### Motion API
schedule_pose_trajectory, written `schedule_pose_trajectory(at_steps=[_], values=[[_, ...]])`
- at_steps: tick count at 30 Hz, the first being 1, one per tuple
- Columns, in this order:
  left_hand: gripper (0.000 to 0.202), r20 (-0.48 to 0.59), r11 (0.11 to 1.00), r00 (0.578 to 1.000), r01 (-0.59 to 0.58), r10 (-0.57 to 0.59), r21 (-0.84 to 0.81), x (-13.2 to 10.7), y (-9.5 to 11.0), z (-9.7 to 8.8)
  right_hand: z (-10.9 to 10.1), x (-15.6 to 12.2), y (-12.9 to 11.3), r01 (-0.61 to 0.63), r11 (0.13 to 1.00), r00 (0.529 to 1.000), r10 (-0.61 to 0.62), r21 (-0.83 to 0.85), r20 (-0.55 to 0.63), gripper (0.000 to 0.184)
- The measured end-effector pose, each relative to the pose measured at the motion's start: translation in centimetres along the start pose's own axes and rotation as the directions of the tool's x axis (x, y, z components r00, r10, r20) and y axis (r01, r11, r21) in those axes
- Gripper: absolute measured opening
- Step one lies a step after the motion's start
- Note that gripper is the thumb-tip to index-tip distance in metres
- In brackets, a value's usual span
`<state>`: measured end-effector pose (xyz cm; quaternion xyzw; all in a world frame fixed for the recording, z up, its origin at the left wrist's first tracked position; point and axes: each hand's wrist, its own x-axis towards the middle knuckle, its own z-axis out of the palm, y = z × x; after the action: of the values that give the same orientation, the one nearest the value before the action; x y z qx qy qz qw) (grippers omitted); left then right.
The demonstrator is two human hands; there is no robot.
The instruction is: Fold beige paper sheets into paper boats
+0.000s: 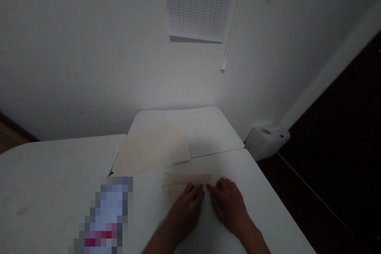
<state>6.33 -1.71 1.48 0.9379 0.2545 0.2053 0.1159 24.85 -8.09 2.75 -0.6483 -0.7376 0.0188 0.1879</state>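
A small folded sheet of cream paper (pixel 187 179) lies on the white table in front of me, its layers showing along the far edge. My left hand (pixel 190 204) rests over its near right part, fingers curled and closed on the paper. At the right end of the same sheet is my right hand (pixel 228 202), with its fingers bent and the fingertips closed at the paper's edge. The tips of both hands almost meet there. The palms and thumbs are mostly hidden from above.
Larger cream sheets (pixel 154 149) lie beyond, across the seam between white tables (pixel 208 127). A blurred-out item (pixel 107 210) is at left. A white plastic jug (pixel 266 141) stands right of the tables. A printed chart (pixel 198 8) hangs on the wall.
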Motion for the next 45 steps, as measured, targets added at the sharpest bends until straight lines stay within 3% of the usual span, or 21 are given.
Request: schedule_pose_trajectory(at_steps=[6, 14, 19, 26, 34, 41, 45], values=[[0.044, -0.037, 1.000, 0.999, 0.004, -0.003, 0.029, -0.2, -0.1, 0.4, -0.1, -0.1, -0.1, 0.074, 0.997, 0.996, -0.074, 0.020, 0.042, 0.049], [0.035, -0.064, 1.000, 0.998, -0.005, 0.007, 0.025, -0.2, 0.0, 0.3, 0.1, 0.1, -0.2, -0.071, 0.996, 0.997, 0.069, -0.058, -0.042, 0.034], [0.036, -0.058, 1.000, 0.998, 0.013, -0.013, 0.002, -0.1, 0.2, 0.1, 0.2, 0.2, -0.3, -0.100, 0.993, 0.992, 0.095, -0.061, -0.079, 0.029], [0.037, -0.060, 0.999, 0.997, 0.039, -0.040, -0.031, 0.0, 0.4, -0.2, 0.8, -0.1, 0.0, 0.004, 1.000, 0.998, -0.005, -0.010, -0.055, 0.037], [0.028, -0.124, 0.999, 0.992, -0.012, 0.006, -0.045, -0.3, 0.2, -0.3, 0.7, 0.1, 0.0, -0.009, 1.000, 0.999, 0.009, 0.003, -0.039, 0.041], [0.040, -0.059, 1.000, 0.998, -0.001, 0.000, -0.021, -0.4, 0.3, -0.1, 0.6, 0.0, 0.0, 0.008, 1.000, 1.000, -0.008, -0.008, -0.022, 0.042], [0.039, -0.055, 0.999, 0.998, 0.012, -0.014, -0.048, -0.2, 0.2, 0.0, 0.9, 0.1, 0.1, 0.065, 0.997, 0.998, -0.065, -0.036, 0.013, 0.056]])
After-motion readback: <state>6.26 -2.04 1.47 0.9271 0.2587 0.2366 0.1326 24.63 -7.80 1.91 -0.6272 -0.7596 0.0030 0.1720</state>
